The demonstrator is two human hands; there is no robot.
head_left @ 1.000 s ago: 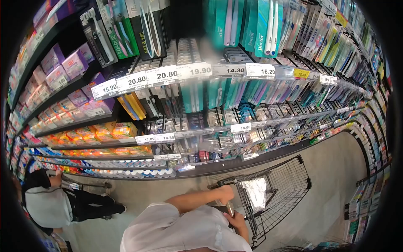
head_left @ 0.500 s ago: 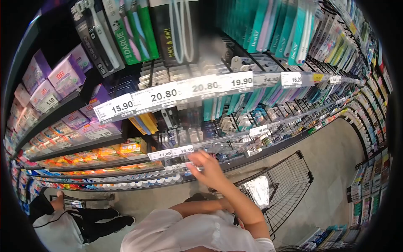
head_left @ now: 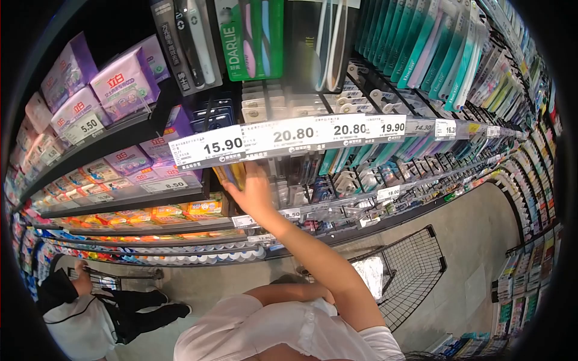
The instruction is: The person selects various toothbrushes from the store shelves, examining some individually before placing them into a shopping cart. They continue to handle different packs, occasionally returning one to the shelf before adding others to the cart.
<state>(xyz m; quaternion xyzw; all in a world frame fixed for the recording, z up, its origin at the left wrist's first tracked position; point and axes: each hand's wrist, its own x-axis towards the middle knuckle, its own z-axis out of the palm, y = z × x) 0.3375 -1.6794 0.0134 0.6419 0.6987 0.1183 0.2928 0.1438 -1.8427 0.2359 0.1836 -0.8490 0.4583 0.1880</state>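
My right hand point(head_left: 254, 191) is raised to the shelf, just below the 15.90 price label point(head_left: 211, 145). Its thumb stands apart from the fingers, and I see nothing held in it. Beside the thumb hang yellow packages point(head_left: 232, 174); contact with them is unclear. The fingertips are blurred near the label rail. Across my body lies my left forearm, its hand hidden behind the right arm. Above the rail hang a green Darlie toothbrush pack point(head_left: 251, 42) and a black-and-white toothbrush pack point(head_left: 188, 45).
A wire shopping cart point(head_left: 412, 280) stands on the floor at the right, a silvery item point(head_left: 368, 275) by it. Purple-white packs point(head_left: 123, 87) fill the left shelves. Teal toothbrush packs point(head_left: 415, 51) hang at the upper right. Another person point(head_left: 78, 319) stands with a cart at the lower left.
My right hand has moved up and left, from beside the 18.50 label to the yellow packages. The view has shifted, so the upper shelf items appear farther right.
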